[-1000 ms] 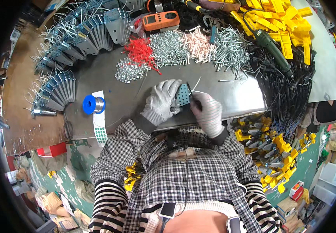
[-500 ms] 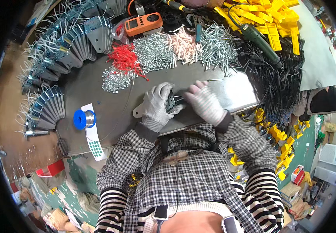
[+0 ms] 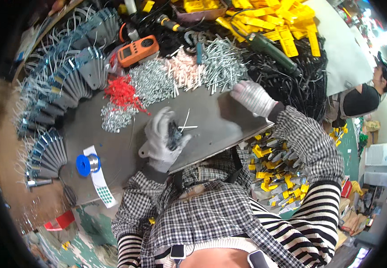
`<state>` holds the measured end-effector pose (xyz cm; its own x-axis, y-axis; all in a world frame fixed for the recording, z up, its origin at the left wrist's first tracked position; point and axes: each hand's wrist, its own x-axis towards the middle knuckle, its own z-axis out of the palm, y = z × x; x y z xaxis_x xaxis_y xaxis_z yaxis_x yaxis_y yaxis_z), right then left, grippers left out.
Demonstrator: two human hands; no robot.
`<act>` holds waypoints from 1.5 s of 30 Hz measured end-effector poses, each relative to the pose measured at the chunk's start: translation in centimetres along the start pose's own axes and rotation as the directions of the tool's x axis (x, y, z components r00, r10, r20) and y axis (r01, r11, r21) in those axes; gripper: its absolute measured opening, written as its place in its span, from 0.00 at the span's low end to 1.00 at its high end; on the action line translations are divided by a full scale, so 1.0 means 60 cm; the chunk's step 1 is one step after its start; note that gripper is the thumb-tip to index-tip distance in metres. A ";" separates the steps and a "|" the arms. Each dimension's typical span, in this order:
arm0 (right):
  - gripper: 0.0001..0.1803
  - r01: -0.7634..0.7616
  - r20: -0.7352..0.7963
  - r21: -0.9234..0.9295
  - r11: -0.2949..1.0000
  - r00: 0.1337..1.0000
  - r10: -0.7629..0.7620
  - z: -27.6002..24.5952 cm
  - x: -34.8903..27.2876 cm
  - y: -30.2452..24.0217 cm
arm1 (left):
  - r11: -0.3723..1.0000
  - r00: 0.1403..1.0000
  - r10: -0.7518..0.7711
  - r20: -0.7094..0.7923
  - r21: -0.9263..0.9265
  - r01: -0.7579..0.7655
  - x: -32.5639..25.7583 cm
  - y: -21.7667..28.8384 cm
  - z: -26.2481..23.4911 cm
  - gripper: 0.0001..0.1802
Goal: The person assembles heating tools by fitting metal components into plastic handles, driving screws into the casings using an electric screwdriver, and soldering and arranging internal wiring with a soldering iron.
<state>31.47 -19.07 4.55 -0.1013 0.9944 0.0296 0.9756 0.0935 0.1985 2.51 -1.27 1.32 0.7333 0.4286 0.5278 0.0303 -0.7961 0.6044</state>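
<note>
My gloved left hand (image 3: 161,140) is closed round a black part (image 3: 173,135) joined to a grey metal plate (image 3: 144,150), whose rounded end pokes out beside the wrist. Two thin white leads (image 3: 187,127) stick out from the part. To the right, my gloved right hand (image 3: 253,97) rests low over the table at the front edge of a heap of long silver pins (image 3: 224,60). Its fingers are drawn together; whatever is between their tips is hidden.
Pale pink sleeves (image 3: 184,67), small silver pieces (image 3: 153,81) and red pieces (image 3: 123,93) lie in heaps. Finished-looking plate assemblies (image 3: 48,154) stand at left, near a blue solder spool (image 3: 87,165). Black wires (image 3: 287,73), a green tool (image 3: 269,50) and yellow parts (image 3: 287,27) lie right.
My right hand has left the black part and moved out to the right, beside the pins. The left hand still holds the part. The whole view has shifted.
</note>
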 end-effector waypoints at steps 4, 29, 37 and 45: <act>0.07 -0.029 -0.016 0.118 0.993 0.999 0.031 0.025 -0.021 0.016 | 0.991 0.992 0.122 0.012 0.058 -0.122 0.089 0.031 -0.037 0.30; 0.08 0.069 -0.248 0.089 0.994 0.968 -0.045 0.029 -0.026 0.030 | 0.665 0.709 0.704 0.040 0.314 -0.678 0.650 0.350 0.411 0.10; 0.14 -0.061 -0.397 0.851 0.522 0.577 0.714 -0.051 -0.057 0.022 | 0.494 0.968 -0.020 0.250 -0.839 0.227 0.426 0.196 0.148 0.21; 0.09 0.270 -0.004 0.946 -0.182 0.569 0.822 -0.145 0.022 -0.057 | 0.445 0.895 -0.335 0.294 -0.788 0.425 0.135 0.100 0.042 0.16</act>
<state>26.27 -18.48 12.42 0.7438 0.6425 0.1841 -0.0208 0.2976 -0.9544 10.33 -3.66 7.76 0.8459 0.5249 0.0950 -0.2106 0.1649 0.9636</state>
